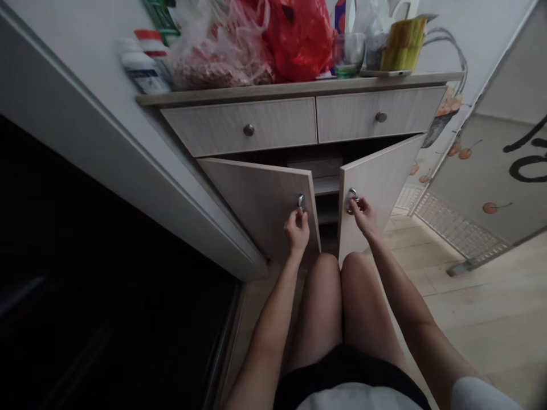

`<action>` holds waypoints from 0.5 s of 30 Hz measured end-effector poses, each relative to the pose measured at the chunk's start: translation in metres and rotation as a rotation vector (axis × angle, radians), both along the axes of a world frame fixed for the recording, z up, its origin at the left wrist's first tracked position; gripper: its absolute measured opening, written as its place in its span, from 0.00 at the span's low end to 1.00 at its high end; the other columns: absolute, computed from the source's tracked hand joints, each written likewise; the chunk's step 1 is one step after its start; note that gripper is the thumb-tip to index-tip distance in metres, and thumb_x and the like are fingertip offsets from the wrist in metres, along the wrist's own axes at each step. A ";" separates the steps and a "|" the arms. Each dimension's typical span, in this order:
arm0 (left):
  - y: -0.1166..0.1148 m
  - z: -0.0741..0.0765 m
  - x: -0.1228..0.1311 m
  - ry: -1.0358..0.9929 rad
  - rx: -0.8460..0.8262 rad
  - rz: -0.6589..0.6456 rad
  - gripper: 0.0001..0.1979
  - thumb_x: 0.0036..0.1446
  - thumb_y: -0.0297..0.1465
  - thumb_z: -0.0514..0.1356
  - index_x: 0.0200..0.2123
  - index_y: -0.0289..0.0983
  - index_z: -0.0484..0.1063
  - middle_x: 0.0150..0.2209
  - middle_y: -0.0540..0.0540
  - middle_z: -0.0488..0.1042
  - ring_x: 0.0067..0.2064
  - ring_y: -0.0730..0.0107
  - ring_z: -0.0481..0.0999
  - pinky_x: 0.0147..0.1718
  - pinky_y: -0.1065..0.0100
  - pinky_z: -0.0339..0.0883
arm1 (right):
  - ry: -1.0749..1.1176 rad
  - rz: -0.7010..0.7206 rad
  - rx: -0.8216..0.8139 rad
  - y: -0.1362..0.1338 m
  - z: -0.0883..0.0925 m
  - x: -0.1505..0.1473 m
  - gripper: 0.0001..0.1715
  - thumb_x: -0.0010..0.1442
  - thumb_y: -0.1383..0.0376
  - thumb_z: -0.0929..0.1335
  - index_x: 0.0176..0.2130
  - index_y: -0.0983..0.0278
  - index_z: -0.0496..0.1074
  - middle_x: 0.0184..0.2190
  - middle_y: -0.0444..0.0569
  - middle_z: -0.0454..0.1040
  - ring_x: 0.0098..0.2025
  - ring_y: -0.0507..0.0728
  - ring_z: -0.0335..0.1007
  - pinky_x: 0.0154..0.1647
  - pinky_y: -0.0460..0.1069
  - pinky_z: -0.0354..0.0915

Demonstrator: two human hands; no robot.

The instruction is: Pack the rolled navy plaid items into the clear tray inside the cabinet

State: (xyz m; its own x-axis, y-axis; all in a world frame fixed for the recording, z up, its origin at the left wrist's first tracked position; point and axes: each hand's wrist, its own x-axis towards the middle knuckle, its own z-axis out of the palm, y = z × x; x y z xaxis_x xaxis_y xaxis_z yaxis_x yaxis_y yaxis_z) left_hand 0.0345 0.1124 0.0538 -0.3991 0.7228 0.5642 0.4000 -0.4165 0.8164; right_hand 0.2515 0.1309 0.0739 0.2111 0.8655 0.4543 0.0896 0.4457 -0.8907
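My left hand (297, 230) is closed on the metal handle (301, 200) of the left cabinet door (260, 193). On the other side, my right hand (364, 216) grips the handle (352, 195) of the right cabinet door (382, 182). Both doors stand partly open, angled out toward my knees, with a gap between them. Through that gap a shelf (327, 185) shows inside the dark cabinet; most of the interior is hidden behind the doors.
Two drawers with round knobs (248, 130) sit above the doors. On the cabinet top are a red plastic bag (299, 42), a clear bag (213, 57), white bottles (145, 71), a glass (348, 54) and a yellow container (401, 45). A cherry-patterned screen (478, 165) stands at right.
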 end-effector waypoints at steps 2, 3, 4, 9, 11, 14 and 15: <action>-0.025 -0.004 -0.013 -0.018 0.017 0.038 0.15 0.61 0.44 0.60 0.39 0.38 0.74 0.35 0.41 0.78 0.37 0.63 0.79 0.41 0.63 0.72 | 0.006 -0.088 -0.004 -0.024 0.000 0.017 0.25 0.57 0.42 0.69 0.33 0.61 0.69 0.25 0.42 0.68 0.29 0.52 0.64 0.33 0.48 0.63; -0.037 -0.005 -0.019 -0.038 0.026 0.052 0.17 0.60 0.46 0.60 0.38 0.38 0.73 0.35 0.42 0.78 0.35 0.64 0.79 0.39 0.64 0.72 | 0.018 -0.131 -0.007 -0.035 0.001 0.025 0.25 0.57 0.42 0.70 0.32 0.61 0.69 0.24 0.41 0.67 0.28 0.51 0.64 0.32 0.47 0.63; -0.048 -0.005 -0.025 -0.059 0.038 0.063 0.18 0.59 0.47 0.61 0.37 0.37 0.73 0.34 0.42 0.78 0.33 0.65 0.78 0.37 0.65 0.73 | 0.034 -0.165 -0.012 -0.045 0.001 0.033 0.25 0.56 0.42 0.70 0.31 0.61 0.69 0.24 0.41 0.66 0.27 0.51 0.63 0.30 0.47 0.64; -0.095 -0.003 -0.058 -0.127 0.097 0.248 0.19 0.54 0.49 0.63 0.30 0.38 0.69 0.25 0.50 0.72 0.26 0.71 0.73 0.27 0.70 0.69 | 0.069 -0.312 -0.017 -0.080 0.001 0.070 0.28 0.52 0.41 0.71 0.29 0.62 0.67 0.21 0.40 0.65 0.24 0.50 0.62 0.24 0.46 0.63; -0.109 -0.005 -0.080 -0.147 0.119 0.377 0.18 0.52 0.47 0.63 0.27 0.38 0.67 0.23 0.51 0.69 0.25 0.72 0.71 0.25 0.70 0.66 | 0.085 -0.386 -0.001 -0.089 -0.002 0.086 0.29 0.51 0.40 0.71 0.28 0.62 0.67 0.20 0.40 0.64 0.22 0.50 0.60 0.22 0.45 0.61; -0.128 -0.008 -0.121 -0.162 0.156 0.559 0.15 0.47 0.44 0.62 0.26 0.39 0.66 0.23 0.51 0.68 0.26 0.70 0.69 0.26 0.68 0.66 | 0.131 -0.526 0.029 -0.100 -0.005 0.115 0.30 0.48 0.39 0.72 0.27 0.62 0.66 0.19 0.39 0.63 0.20 0.49 0.58 0.20 0.45 0.58; -0.134 -0.008 -0.136 -0.173 0.165 0.610 0.14 0.45 0.44 0.62 0.26 0.39 0.66 0.24 0.51 0.69 0.27 0.68 0.70 0.28 0.66 0.68 | 0.137 -0.569 0.036 -0.104 -0.004 0.126 0.30 0.48 0.39 0.72 0.27 0.62 0.67 0.19 0.39 0.63 0.21 0.50 0.59 0.20 0.46 0.59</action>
